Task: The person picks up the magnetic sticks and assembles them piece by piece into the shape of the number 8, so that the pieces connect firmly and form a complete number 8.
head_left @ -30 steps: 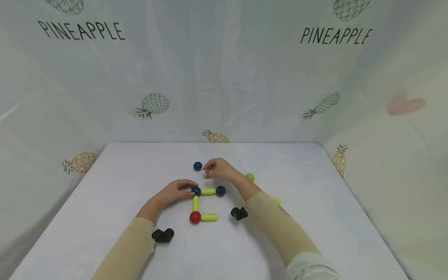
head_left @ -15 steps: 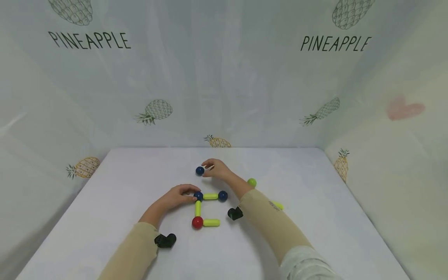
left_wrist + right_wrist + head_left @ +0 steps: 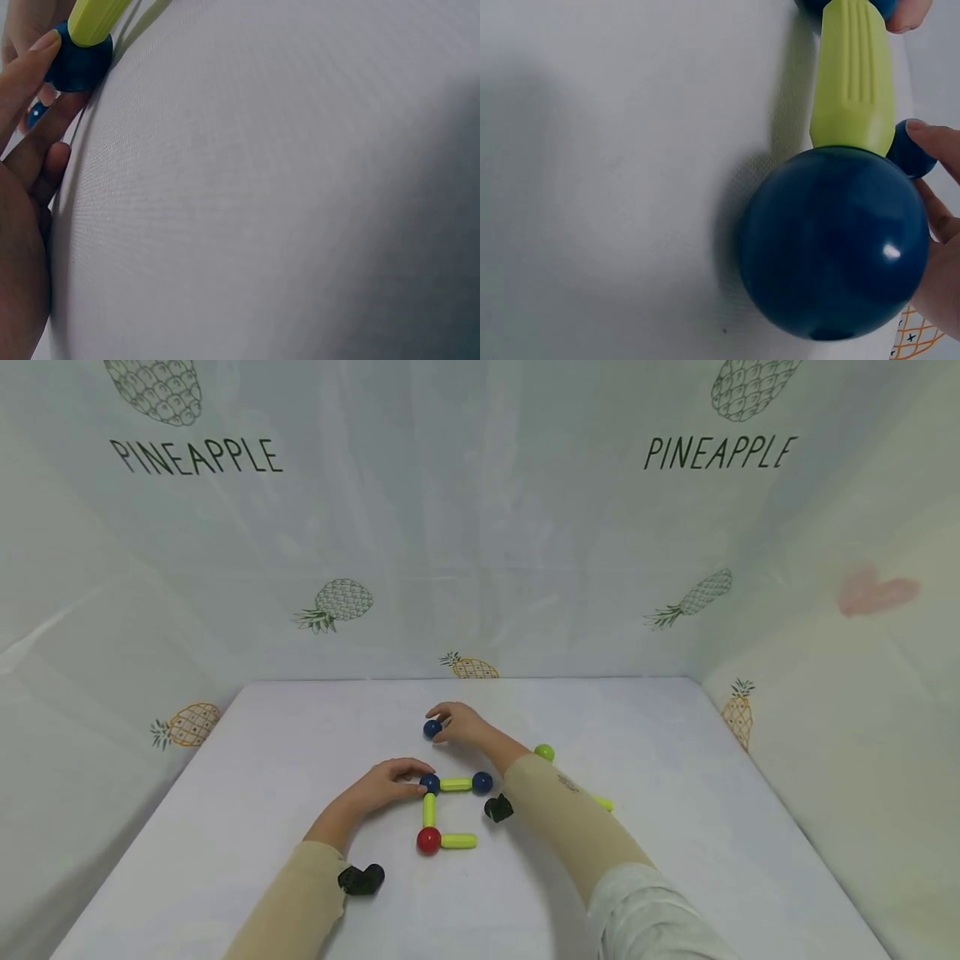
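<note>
My left hand (image 3: 385, 784) pinches the blue ball (image 3: 431, 783) at the upper left corner of a joined figure of balls and rods, thumb and fingers on either side of it. From that ball one yellow-green rod (image 3: 456, 785) runs right to a second blue ball (image 3: 482, 783). Another rod (image 3: 429, 811) comes down to a red ball (image 3: 429, 841), which has a rod (image 3: 459, 841) pointing right with a free end. Beyond the figure, my right hand (image 3: 462, 727) holds a loose blue ball (image 3: 432, 729) between thumb and fingers; the right wrist view shows the same ball (image 3: 910, 150) partly covered.
A green ball (image 3: 544, 752) lies beside my right forearm, and a yellow-green piece (image 3: 603, 803) shows partly behind the sleeve. The white table (image 3: 675, 860) is backed by a pineapple-print cloth (image 3: 480, 527). A black wrist camera (image 3: 498, 808) hangs near the second blue ball.
My right hand has moved left to the loose blue ball and taken it between thumb and fingers. My left hand stays at the corner ball; the whole view has shifted slightly.
</note>
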`<state>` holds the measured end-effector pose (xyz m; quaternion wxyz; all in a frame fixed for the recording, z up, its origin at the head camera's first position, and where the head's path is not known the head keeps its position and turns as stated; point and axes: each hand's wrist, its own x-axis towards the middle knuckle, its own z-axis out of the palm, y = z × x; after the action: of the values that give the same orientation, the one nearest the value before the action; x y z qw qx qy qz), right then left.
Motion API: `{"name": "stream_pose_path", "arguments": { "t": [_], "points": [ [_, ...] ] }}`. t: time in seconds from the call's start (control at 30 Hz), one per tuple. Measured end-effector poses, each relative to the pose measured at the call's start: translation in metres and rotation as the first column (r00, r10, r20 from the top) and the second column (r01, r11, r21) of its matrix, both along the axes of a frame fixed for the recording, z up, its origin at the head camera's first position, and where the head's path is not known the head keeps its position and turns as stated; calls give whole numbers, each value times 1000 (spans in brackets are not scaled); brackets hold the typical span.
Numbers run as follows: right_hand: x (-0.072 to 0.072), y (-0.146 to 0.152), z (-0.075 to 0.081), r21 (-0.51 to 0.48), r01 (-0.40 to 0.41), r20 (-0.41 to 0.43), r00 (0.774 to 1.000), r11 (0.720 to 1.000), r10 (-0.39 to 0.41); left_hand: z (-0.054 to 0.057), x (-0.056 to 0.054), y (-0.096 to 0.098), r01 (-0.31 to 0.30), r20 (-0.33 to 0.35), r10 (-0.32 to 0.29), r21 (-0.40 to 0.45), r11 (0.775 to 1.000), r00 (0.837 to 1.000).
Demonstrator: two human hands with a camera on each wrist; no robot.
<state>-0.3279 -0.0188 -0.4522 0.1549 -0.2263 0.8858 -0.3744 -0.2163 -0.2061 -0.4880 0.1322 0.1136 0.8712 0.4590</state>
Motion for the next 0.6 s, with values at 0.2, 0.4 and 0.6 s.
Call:
{"name": "stream_pose_path", "arguments": {
  "t": [0.2,0.4,0.6],
  "points": [
    [-2,-4,0,38,10,-10,1000,999,-9,-4,-2,-2,-2,0,2,8,1000,1000],
    [-4,0,-1,39,14,0,1000,999,-14,-3,-3,-1,-7,5,7,-2,1000,1000],
    [-4,6,-3,29,15,19,1000,999,-15,3,0,-1,-9,8,9,-4,1000,1000]
  ]
}}
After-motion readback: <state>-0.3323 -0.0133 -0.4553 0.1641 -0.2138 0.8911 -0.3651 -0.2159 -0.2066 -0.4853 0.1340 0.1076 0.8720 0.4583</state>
